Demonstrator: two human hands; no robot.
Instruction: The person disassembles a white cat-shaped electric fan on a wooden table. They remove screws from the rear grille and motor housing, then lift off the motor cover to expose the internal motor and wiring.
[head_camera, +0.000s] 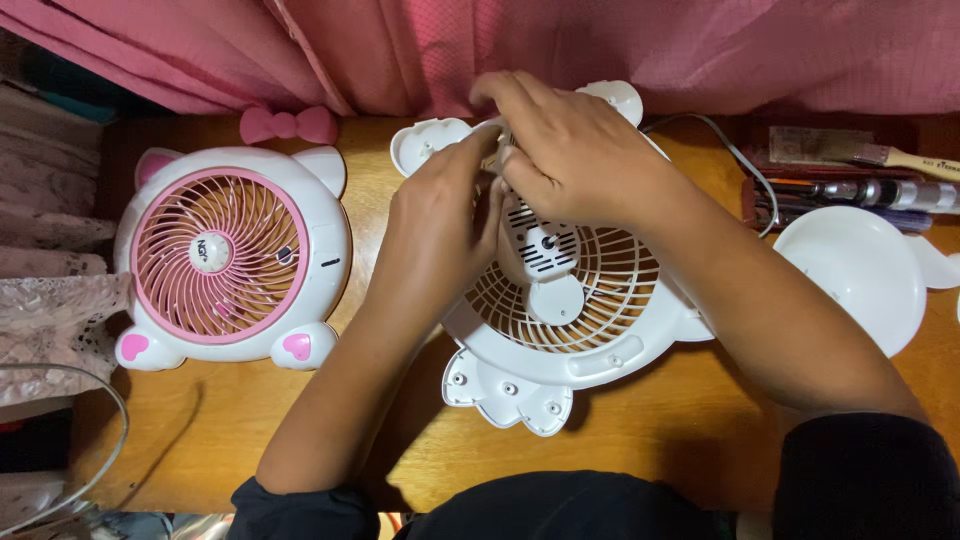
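A white fan housing (560, 330) with a round grille lies flat on the wooden table (650, 440), its ear-shaped parts at the far side. My left hand (440, 225) and my right hand (570, 150) meet over its far half, fingers pinched together on a small part near the white motor cover (543, 250). What the fingertips hold is hidden. A white cable (735, 150) runs from the housing to the right.
A complete pink and white cat-shaped fan (232, 255) with a pink bow (288, 124) lies at the left. A white round cover (855, 275) sits at the right, with a brush and tools (860, 175) behind it. A pink curtain (600, 45) hangs along the back.
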